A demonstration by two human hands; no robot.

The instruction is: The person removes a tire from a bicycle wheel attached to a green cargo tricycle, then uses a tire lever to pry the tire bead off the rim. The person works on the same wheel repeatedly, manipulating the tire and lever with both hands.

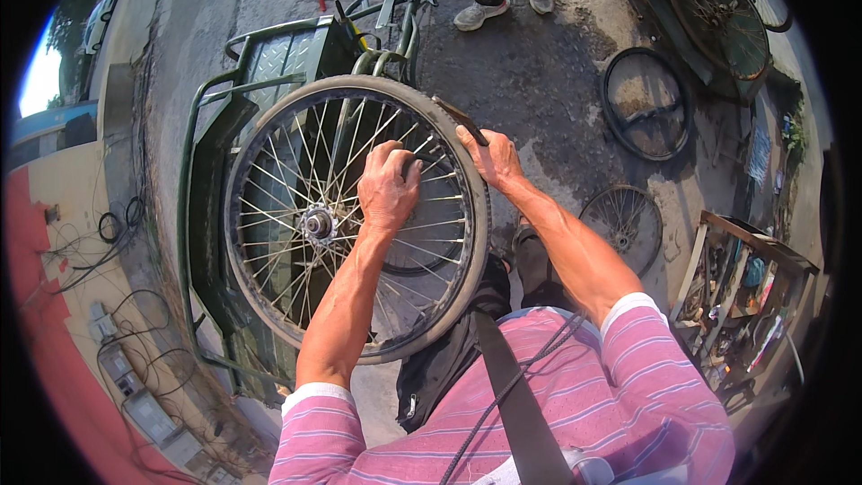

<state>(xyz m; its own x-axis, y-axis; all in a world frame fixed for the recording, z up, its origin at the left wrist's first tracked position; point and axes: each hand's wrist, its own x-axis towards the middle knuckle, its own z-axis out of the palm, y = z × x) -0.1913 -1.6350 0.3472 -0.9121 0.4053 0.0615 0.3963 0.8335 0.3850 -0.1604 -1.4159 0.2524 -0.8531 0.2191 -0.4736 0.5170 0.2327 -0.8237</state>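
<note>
A spoked bicycle wheel (355, 357) with a worn grey-black tyre stands tilted in front of me, its metal hub (318, 224) facing up toward me. My left hand (391, 187) is over the spokes near the upper right of the rim, fingers curled closed. What they grip, if anything, is hidden. At the tyre's upper right edge, my right hand (492, 158) is closed around a slim dark hand tool (458, 118). The tool's far end lies close against the tyre; its exact kind is not clear.
Behind the wheel stands a green metal cargo tricycle (235, 108). Right of me lie a loose tyre (613, 67), another wheel (660, 224) and a wooden crate (700, 256) of odds and ends. A person's shoes (480, 15) show ahead. Meter boxes and cables (148, 413) line the left wall.
</note>
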